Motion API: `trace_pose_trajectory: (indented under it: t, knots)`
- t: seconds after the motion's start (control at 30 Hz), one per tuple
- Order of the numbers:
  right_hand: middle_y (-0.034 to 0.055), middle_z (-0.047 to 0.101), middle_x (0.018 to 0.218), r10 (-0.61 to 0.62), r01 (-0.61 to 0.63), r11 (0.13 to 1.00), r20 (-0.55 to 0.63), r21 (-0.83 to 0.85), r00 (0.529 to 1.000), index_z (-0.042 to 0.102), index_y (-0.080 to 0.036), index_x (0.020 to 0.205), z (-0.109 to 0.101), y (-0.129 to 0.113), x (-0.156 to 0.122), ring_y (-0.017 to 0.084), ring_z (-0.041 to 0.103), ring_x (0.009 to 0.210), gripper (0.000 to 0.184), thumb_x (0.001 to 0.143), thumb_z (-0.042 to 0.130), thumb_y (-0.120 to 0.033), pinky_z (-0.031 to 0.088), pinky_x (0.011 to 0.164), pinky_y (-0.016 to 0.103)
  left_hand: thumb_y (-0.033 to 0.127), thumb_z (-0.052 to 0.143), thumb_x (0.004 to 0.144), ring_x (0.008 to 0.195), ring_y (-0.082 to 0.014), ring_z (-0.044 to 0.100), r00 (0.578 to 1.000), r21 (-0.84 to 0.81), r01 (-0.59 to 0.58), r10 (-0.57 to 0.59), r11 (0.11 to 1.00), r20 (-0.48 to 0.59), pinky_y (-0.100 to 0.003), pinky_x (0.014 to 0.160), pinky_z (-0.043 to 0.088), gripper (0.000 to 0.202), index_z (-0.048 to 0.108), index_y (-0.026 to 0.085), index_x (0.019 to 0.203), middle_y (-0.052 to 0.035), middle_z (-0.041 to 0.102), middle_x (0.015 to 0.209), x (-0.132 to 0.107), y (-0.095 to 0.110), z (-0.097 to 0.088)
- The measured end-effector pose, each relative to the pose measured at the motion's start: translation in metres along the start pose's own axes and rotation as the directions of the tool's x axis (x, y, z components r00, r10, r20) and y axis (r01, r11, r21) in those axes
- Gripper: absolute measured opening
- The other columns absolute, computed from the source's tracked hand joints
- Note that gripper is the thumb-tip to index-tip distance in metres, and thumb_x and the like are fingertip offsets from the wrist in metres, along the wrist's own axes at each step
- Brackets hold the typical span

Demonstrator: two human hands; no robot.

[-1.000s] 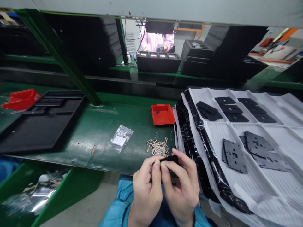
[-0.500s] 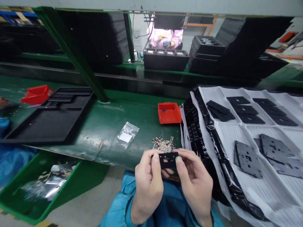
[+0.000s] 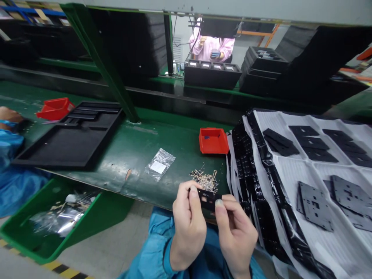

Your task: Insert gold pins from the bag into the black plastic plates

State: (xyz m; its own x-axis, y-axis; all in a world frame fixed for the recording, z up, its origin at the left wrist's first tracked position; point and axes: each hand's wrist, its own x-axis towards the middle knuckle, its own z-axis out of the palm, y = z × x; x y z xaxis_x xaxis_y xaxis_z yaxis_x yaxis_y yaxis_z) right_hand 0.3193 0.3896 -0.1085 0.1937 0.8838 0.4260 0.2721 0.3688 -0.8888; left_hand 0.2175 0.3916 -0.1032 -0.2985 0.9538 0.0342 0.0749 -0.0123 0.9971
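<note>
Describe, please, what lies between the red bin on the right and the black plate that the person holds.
In the head view, a pile of small tan and dark pieces lies between the red bin and black plate.

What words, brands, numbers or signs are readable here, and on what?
No text is readable.
White label on the clear bag: too small and blurred to read.
Pale patches in the far black box: too small.
Held black plate: no lettering visible.
Yellow-and-black floor stripe: no words.

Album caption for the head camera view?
Left hand and right hand hold a perforated black plate at a green bench.
</note>
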Motion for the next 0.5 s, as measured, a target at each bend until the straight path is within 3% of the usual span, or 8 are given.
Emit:
trace_pose_trajectory:
  t: [0.1, 0.2, 0.5]
  knots:
    - [-0.0007, 0.066, 0.088, -0.012, 0.011, 1.0, -0.004, -0.021, 1.0, 0.061, -0.017, 0.085, 0.0021, 0.0002, -0.0036, 0.001, 0.064, 0.078, 0.012, 0.093, 0.059, -0.008, 0.055, 0.074, 0.006, 0.039, 0.04, 0.111, 0.079, -0.0123, 0.062, 1.0, 0.015, -0.02, 0.02, 1.0, -0.011, -0.023, 0.064, 0.046, 0.025, 0.056, 0.02, 0.111, -0.0027, 0.061, 0.091, 0.0003, -0.0016, -0.0002]
    - [-0.0019, 0.066, 0.087, -0.01, 0.01, 1.0, -0.013, -0.004, 1.0, 0.061, -0.017, 0.086, 0.0026, -0.0003, -0.0025, 0.001, 0.064, 0.077, 0.012, 0.093, 0.058, -0.008, 0.054, 0.073, 0.004, 0.037, 0.04, 0.112, 0.078, -0.0107, 0.062, 0.999, 0.002, -0.024, 0.024, 1.0, 0.046, -0.023, 0.071, 0.048, 0.022, 0.055, 0.022, 0.114, -0.0014, 0.061, 0.092, 0.0006, 0.0008, -0.0023]
    - [-0.0026, 0.065, 0.087, -0.017, 0.017, 1.0, -0.011, -0.004, 1.0, 0.061, -0.018, 0.087, 0.0007, -0.0038, -0.0009, 0.0, 0.064, 0.08, 0.013, 0.093, 0.058, -0.006, 0.054, 0.075, 0.004, 0.039, 0.04, 0.111, 0.073, -0.0102, 0.06, 0.998, 0.034, -0.016, 0.014, 0.999, 0.055, -0.023, 0.07, 0.049, 0.024, 0.056, 0.025, 0.124, -0.0002, 0.06, 0.089, -0.0018, 0.0013, -0.0051]
